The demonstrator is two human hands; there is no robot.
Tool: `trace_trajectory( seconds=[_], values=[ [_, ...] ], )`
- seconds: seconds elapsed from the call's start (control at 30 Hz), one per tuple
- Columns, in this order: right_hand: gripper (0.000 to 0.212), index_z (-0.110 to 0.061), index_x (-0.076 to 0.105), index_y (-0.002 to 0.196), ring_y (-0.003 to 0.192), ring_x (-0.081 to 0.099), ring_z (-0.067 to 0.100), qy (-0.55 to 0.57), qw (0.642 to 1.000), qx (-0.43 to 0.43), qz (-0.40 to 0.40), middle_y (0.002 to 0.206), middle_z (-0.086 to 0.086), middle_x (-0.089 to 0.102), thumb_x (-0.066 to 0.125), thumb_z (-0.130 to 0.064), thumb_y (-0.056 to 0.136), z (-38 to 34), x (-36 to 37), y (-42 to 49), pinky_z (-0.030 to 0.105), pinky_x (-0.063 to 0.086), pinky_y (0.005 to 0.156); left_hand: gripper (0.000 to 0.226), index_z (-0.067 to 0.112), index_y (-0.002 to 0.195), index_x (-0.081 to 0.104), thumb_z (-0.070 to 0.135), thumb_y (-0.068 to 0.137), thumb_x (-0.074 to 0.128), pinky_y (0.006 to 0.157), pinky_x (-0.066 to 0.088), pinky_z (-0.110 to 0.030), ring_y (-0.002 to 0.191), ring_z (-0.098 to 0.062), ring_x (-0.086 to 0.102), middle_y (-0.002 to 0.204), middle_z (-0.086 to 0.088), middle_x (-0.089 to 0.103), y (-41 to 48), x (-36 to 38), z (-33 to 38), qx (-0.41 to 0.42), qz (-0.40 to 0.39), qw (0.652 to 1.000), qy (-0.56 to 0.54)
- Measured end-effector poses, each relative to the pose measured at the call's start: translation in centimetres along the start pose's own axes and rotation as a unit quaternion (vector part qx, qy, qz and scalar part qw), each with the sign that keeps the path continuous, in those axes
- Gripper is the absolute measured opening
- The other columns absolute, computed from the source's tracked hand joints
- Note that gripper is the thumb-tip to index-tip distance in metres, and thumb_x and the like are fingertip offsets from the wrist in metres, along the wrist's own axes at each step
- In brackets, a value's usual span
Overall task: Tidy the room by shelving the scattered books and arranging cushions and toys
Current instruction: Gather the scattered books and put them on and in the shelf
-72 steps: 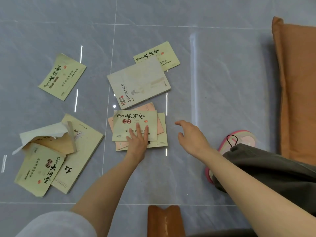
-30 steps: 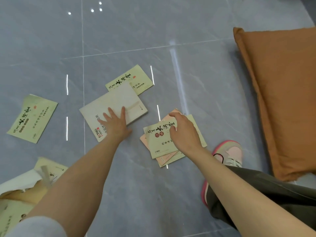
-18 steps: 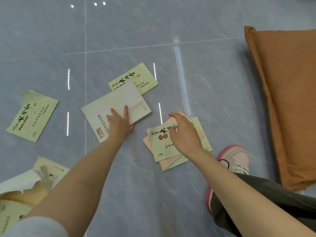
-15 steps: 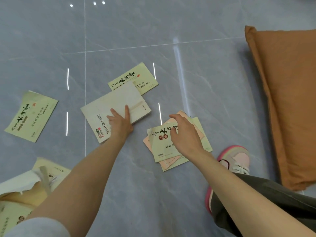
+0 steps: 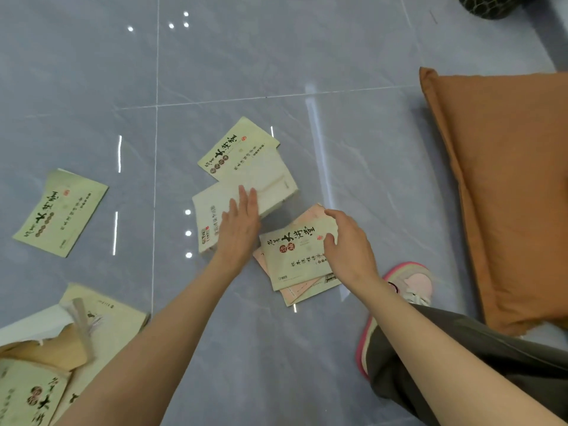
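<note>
My left hand [image 5: 239, 224] lies flat, fingers straight, on a thick cream book [image 5: 270, 182] on the grey tiled floor. A thin green booklet [image 5: 236, 147] lies partly under that book's far edge. My right hand [image 5: 349, 241] hovers with loosely curved fingers over the right side of a small stack [image 5: 292, 259] of a green booklet on pink and green ones; whether it touches the stack is unclear. Another green booklet [image 5: 60, 212] lies apart at the left. An orange cushion [image 5: 504, 179] lies on the floor at the right.
A heap of open and torn booklets [image 5: 61, 342] sits at the lower left. My pink shoe [image 5: 412, 284] and dark trouser leg [image 5: 491, 358] are at the lower right beside the stack. A dark patterned object [image 5: 487, 4] stands at the top right.
My left hand has slid the thick cream book to the right, close to the stack. My right hand, which was pressing on the stack, has lifted slightly. The view has shifted left.
</note>
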State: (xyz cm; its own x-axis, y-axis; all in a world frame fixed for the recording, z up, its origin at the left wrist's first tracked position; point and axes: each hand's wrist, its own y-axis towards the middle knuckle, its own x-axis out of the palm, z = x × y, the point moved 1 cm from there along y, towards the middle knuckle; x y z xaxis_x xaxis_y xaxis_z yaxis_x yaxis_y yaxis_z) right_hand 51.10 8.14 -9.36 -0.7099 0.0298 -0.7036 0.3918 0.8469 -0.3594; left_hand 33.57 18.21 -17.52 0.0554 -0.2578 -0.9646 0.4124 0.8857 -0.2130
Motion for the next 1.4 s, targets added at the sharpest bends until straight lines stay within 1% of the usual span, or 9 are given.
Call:
trace_trajectory(
  seconds=[0.1,0.2,0.3,0.47,0.67,0.8,0.9,1.2,1.4],
  values=[
    [0.048,-0.021,0.04,0.14,0.125,0.044,0.021,-0.021,0.999,0.016,0.023,0.141,0.0,0.045,0.042,-0.006,0.095,1.5,-1.2,-0.8,0.034,0.039,0.095,0.076,0.001,0.15,0.004,0.003,0.093,0.053,0.108,0.031,-0.057,0.141,-0.048,0.013,0.156,-0.025,0.002,-2.1,1.3,3.2,0.068,-0.004,0.998,-0.004],
    [0.049,-0.017,0.04,0.141,0.127,0.042,0.024,-0.025,0.998,0.037,0.038,0.143,0.004,0.044,0.042,-0.004,0.094,3.2,-2.4,-1.6,0.034,0.037,0.098,0.088,-0.002,0.145,0.022,0.005,0.075,0.075,0.098,0.042,-0.057,0.131,-0.049,0.037,0.148,-0.029,0.028,-4.1,3.0,6.6,0.133,-0.006,0.99,0.036],
    [0.049,-0.016,0.04,0.141,0.128,0.041,0.025,-0.03,0.997,0.06,0.037,0.143,0.006,0.044,0.042,-0.003,0.094,4.4,-2.9,-2.1,0.034,0.038,0.098,0.09,0.0,0.138,0.033,0.014,0.064,0.081,0.086,0.049,-0.057,0.122,-0.046,0.049,0.138,-0.027,0.046,-5.5,4.8,9.0,0.169,-0.078,0.979,0.085],
    [0.047,-0.017,0.04,0.141,0.127,0.043,0.025,-0.037,0.997,0.065,0.021,0.143,0.006,0.044,0.043,-0.006,0.096,4.8,-2.7,-2.5,0.036,0.039,0.099,0.069,0.003,0.149,-0.01,0.007,0.099,0.038,0.109,0.02,-0.063,0.142,-0.046,0.0,0.153,-0.026,-0.015,-6.6,6.5,10.2,0.148,-0.167,0.965,0.137],
    [0.047,-0.018,0.04,0.141,0.127,0.043,0.025,-0.055,0.997,0.042,0.015,0.143,0.005,0.045,0.043,-0.006,0.095,3.8,-2.8,-2.5,0.038,0.041,0.099,0.089,0.012,0.151,-0.008,0.014,0.091,0.058,0.112,0.023,-0.051,0.146,-0.035,-0.002,0.158,-0.016,-0.013,-6.7,6.0,8.8,0.138,-0.192,0.965,0.118],
    [0.048,-0.017,0.04,0.141,0.125,0.044,0.027,-0.077,0.997,0.019,0.0,0.14,0.006,0.046,0.043,-0.006,0.094,2.0,-2.3,-2.8,0.041,0.042,0.098,0.063,0.015,0.152,0.006,0.016,0.098,0.039,0.111,0.026,-0.046,0.145,-0.029,0.01,0.159,-0.009,0.002,-6.3,4.7,6.6,0.084,-0.159,0.984,0.013],
    [0.048,-0.018,0.04,0.141,0.125,0.043,0.026,-0.09,0.996,-0.003,-0.015,0.14,0.006,0.046,0.042,-0.006,0.094,0.0,-1.6,-3.3,0.041,0.042,0.097,0.059,0.017,0.152,0.01,0.017,0.098,0.036,0.109,0.03,-0.041,0.144,-0.027,0.016,0.159,-0.008,0.007,-6.6,3.0,3.8,0.045,-0.119,0.992,-0.016],
    [0.048,-0.02,0.041,0.14,0.123,0.045,0.025,-0.115,0.982,-0.115,-0.096,0.138,0.003,0.047,0.043,-0.007,0.094,-7.6,3.7,-7.2,0.039,0.042,0.096,0.064,0.009,0.15,0.018,0.01,0.092,0.046,0.11,0.03,-0.047,0.142,-0.036,0.019,0.156,-0.019,0.016,-14.9,1.8,-10.0,-0.156,-0.048,0.982,-0.094],
    [0.048,-0.023,0.042,0.139,0.123,0.045,0.025,-0.118,0.969,-0.163,-0.144,0.138,0.001,0.047,0.042,-0.007,0.093,-11.2,8.0,-10.6,0.04,0.041,0.098,0.081,0.002,0.142,0.039,0.014,0.07,0.075,0.099,0.035,-0.062,0.137,-0.051,0.02,0.148,-0.031,0.026,-24.0,3.0,-18.6,-0.216,-0.037,0.974,-0.056]
  ],
)
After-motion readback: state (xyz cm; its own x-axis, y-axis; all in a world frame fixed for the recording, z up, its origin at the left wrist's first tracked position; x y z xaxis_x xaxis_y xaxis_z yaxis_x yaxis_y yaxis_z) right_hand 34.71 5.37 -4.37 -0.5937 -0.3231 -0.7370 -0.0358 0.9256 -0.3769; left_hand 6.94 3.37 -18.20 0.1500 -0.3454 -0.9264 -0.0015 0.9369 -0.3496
